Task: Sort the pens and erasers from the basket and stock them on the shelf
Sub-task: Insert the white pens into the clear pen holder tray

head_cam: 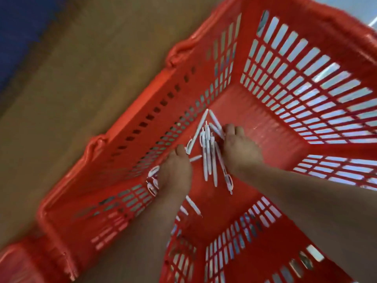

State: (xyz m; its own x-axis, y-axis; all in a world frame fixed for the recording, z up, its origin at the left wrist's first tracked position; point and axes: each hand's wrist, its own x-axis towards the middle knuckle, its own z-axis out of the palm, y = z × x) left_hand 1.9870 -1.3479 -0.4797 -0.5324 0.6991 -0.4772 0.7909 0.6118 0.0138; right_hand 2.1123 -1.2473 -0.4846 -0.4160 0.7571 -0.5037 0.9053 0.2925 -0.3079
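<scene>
A red plastic basket [204, 64] with slotted walls fills the view, seen from above. Several white pens [208, 156] lie in a loose pile on its floor. My left hand [176, 172] is down inside the basket and grips a bundle of white pens; their clip ends [153, 178] stick out on its left and their tips [192, 205] below it. My right hand [238, 148] is at the right side of the pile, its fingers curled over the upper ends of some pens. I see no erasers.
The basket stands on a brown wooden floor [71, 99]. A dark blue surface [16, 27] shows at the top left corner. The basket's right floor [265, 135] is bare red plastic. The view is blurred.
</scene>
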